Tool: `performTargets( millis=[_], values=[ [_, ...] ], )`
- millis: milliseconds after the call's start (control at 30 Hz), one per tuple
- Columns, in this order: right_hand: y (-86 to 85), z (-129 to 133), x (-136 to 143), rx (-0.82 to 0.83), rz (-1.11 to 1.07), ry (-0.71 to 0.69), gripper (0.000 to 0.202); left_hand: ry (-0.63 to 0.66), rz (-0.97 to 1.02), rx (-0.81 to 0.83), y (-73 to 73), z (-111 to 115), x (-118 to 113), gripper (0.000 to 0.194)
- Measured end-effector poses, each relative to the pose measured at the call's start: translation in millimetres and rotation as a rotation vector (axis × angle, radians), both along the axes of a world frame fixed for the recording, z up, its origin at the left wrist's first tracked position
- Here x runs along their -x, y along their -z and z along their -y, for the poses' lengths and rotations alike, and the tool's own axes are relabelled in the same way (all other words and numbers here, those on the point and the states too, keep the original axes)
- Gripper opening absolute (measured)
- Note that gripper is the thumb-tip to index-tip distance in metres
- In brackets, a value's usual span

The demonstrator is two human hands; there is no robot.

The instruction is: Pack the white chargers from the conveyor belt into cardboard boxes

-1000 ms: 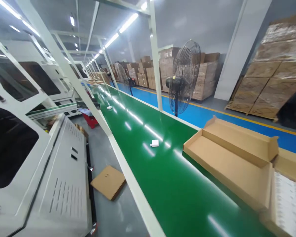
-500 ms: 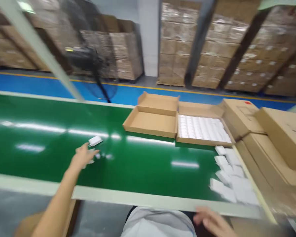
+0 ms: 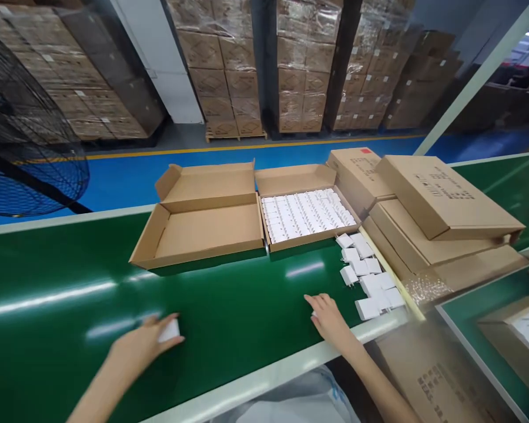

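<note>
My left hand (image 3: 143,343) is closed around a white plug-in power adapter (image 3: 170,331), low over the green belt (image 3: 229,329) at the left. My right hand (image 3: 330,322) is down at the belt on the right with its fingers curled. A small white corner that matches the adapters shows under those fingers; the rest is hidden. Right of that hand, several loose white adapters (image 3: 370,285) lie in a group against the pale edge strip. Beyond, an open carton (image 3: 291,239) holds tight rows of white adapters with prongs up. Beside it, another open carton (image 3: 207,229) is empty.
Closed cardboard boxes (image 3: 449,200) are stacked to the right of the belt's edge strip. A pale rail (image 3: 264,382) runs along the near side. A black fan (image 3: 22,129) stands at the far left. Wrapped pallets of boxes (image 3: 220,76) line the back.
The view has swung right. My right hand has come up from below the rail onto the belt. My left hand now has an adapter in its grip and has moved nearer the cartons.
</note>
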State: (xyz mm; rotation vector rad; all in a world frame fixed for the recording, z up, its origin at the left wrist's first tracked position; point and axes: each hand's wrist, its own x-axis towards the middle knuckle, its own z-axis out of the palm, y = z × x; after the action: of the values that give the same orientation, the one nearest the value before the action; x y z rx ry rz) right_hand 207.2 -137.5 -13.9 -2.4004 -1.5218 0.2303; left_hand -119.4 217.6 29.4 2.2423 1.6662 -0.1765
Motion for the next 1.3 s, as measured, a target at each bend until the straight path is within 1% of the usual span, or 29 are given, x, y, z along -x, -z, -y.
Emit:
performTargets(
  millis=[33, 67, 100, 133, 167, 200, 267, 300, 333, 367, 433, 467, 533, 600, 667, 733, 800, 833, 867, 900, 933, 967, 1000, 1033, 1067, 1133, 1200, 1233, 1300],
  values=[
    [-5.4, -10, 5, 0.016, -0.049, -0.059, 0.055, 0.091, -0.029, 0.009, 2.3, 27, -17, 0.044],
    [-10.0, -18, 8, 0.033, -0.089, -0.1, 0.06, 0.298, -0.129, 0.009, 3.4, 54, -37, 0.046],
    [-13.8, -25, 10, 0.053, -0.112, -0.121, 0.061, 0.46, -0.212, 0.014, 3.2, 80, -58, 0.044],
    [-16.5, -30, 12, 0.077, -0.118, -0.12, 0.058, 0.567, -0.255, 0.026, 1.6, 105, -79, 0.044],
    [-18.2, -32, 13, 0.098, -0.111, -0.103, 0.049, 0.632, -0.263, 0.025, -1.1, 125, -100, 0.046],
    [-18.8, -33, 13, 0.107, -0.104, -0.081, 0.039, 0.654, -0.244, 0.027, -4.6, 142, -119, 0.048],
    [-17.3, -31, 15, 0.061, -0.13, -0.028, 0.022, 0.694, -0.21, 0.038, -13.1, 161, -146, 0.052],
    [-15.7, -28, 17, 0.009, -0.172, 0.01, 0.018, 0.712, -0.166, 0.051, -17.6, 165, -151, 0.052],
    [-13.6, -25, 20, -0.051, -0.236, 0.051, 0.015, 0.723, -0.099, 0.067, -21.8, 165, -152, 0.052],
    [-11.4, -22, 24, -0.112, -0.319, 0.096, 0.013, 0.716, -0.01, 0.083, -25.3, 162, -147, 0.05],
    [-7.1, -18, 36, -0.226, -0.489, 0.198, 0.009, 0.634, 0.177, 0.102, -28.1, 154, -126, 0.051],
    [-5.2, -18, 42, -0.276, -0.548, 0.245, 0.01, 0.573, 0.241, 0.114, -26.5, 150, -113, 0.054],
    [-1.8, -21, 57, -0.347, -0.594, 0.318, 0.014, 0.482, 0.283, 0.169, -16.9, 149, -91, 0.066],
    [1.0, -28, 73, -0.378, -0.613, 0.346, 0.018, 0.481, 0.287, 0.243, -1.2, 158, -81, 0.078],
    [2.9, -37, 90, -0.389, -0.668, 0.354, 0.022, 0.522, 0.307, 0.27, 15.3, 174, -84, 0.086],
    [3.3, -45, 103, -0.397, -0.729, 0.361, 0.021, 0.547, 0.338, 0.237, 28.2, 192, -98, 0.091],
    [1.7, -47, 107, -0.393, -0.801, 0.329, 0.017, 0.527, 0.376, 0.183, 36.0, 206, -114, 0.084],
    [-0.1, -46, 101, -0.398, -0.82, 0.295, 0.015, 0.506, 0.393, 0.152, 38.4, 210, -121, 0.076],
    [-2.6, -42, 89, -0.416, -0.799, 0.268, 0.014, 0.483, 0.405, 0.119, 40.2, 213, -128, 0.068],
    [-5.6, -36, 71, -0.446, -0.718, 0.267, 0.014, 0.466, 0.41, 0.09, 41.5, 214, -134, 0.063],
    [-9.0, -28, 48, -0.477, -0.582, 0.293, 0.016, 0.461, 0.41, 0.07, 42.5, 214, -139, 0.062],
    [-12.4, -18, 21, -0.506, -0.386, 0.355, 0.018, 0.469, 0.404, 0.056, 43.2, 213, -144, 0.066],
    [-15.3, -8, -8, -0.485, -0.196, 0.44, 0.025, 0.488, 0.396, 0.05, 43.7, 212, -148, 0.071],
    [-17.5, 3, -36, -0.423, -0.055, 0.502, 0.034, 0.513, 0.389, 0.051, 44.1, 212, -152, 0.077],
    [-18.5, 12, -60, -0.335, 0.007, 0.517, 0.038, 0.538, 0.388, 0.058, 44.4, 213, -155, 0.082],
    [-17.0, 23, -93, -0.238, 0.021, 0.459, 0.035, 0.56, 0.404, 0.072, 44.8, 217, -161, 0.089],
    [-12.7, 22, -102, -0.252, -0.049, 0.375, 0.031, 0.532, 0.435, 0.078, 45.2, 225, -167, 0.09],
    [-10.5, 19, -100, -0.288, -0.11, 0.357, 0.031, 0.502, 0.449, 0.074, 45.2, 229, -171, 0.088],
    [-7.9, 6, -89, -0.364, -0.285, 0.375, 0.035, 0.443, 0.477, 0.06, 44.7, 234, -179, 0.081]
  ],
)
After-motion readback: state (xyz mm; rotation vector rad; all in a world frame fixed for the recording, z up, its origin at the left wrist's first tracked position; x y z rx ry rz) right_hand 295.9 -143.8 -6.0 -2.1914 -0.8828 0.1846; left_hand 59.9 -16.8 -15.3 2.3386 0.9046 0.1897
